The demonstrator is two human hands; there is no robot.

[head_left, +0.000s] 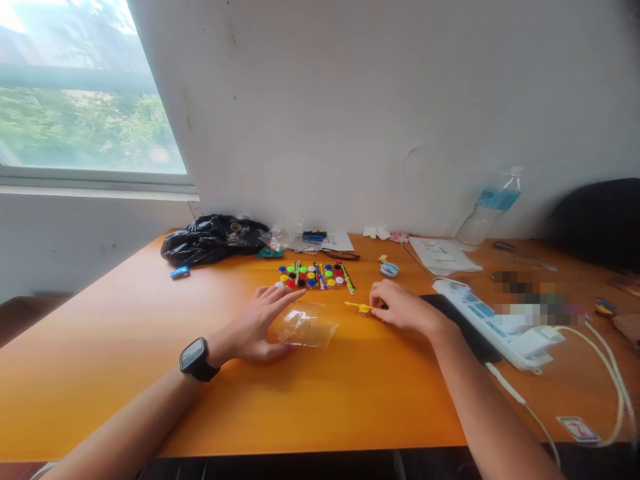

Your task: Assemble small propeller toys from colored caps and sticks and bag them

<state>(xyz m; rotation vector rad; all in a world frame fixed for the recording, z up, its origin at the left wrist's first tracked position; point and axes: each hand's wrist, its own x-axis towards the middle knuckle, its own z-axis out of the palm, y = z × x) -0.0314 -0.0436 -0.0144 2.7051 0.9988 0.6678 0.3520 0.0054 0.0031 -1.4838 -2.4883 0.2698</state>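
My left hand (260, 320) lies on the orange table (150, 347) with its fingers stretched out, thumb side against a clear plastic bag (306, 325). A dark watch (197, 359) is on that wrist. My right hand (400, 308) is closed in a pinch on a small yellow stick piece (359, 307) that rests low over the table. Just beyond both hands lies a cluster of small coloured round pieces (313, 275) with a few coloured sticks across it.
A crumpled black plastic bag (213, 238) lies at the back left, a small blue item (179, 272) beside it. A white power strip (495, 323) with cables, papers (443, 255) and a water bottle (490, 207) stand on the right. The wall is close behind.
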